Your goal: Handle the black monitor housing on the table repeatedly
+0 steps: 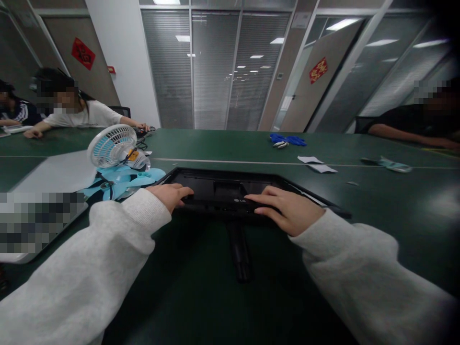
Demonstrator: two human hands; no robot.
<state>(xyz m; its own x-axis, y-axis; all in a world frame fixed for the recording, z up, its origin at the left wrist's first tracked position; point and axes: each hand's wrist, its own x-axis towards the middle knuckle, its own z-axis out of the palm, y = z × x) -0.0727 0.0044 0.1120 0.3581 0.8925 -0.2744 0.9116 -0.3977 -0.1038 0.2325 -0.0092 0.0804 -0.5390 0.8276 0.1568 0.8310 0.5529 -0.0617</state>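
A black monitor [230, 184] lies tilted on the green table in front of me, its back side with a recess and a small pale mark facing me. A dark stand neck [240, 254] reaches from its near edge toward me. My left hand [172, 195] grips the left part of the near edge, fingers on the upper side. On the right part, my right hand [283, 206] holds the same edge, with fingers stretched over the top and the thumb lower down. The undersides of both grips are hidden.
At left stand a white fan [115, 146], light-blue fan blades [125, 179] and a whitish board [57, 175]. Blue gloves [287, 140], white paper pieces [316, 164] and a pale-blue item [394, 165] lie farther back. People sit at both sides of the table [201, 143].
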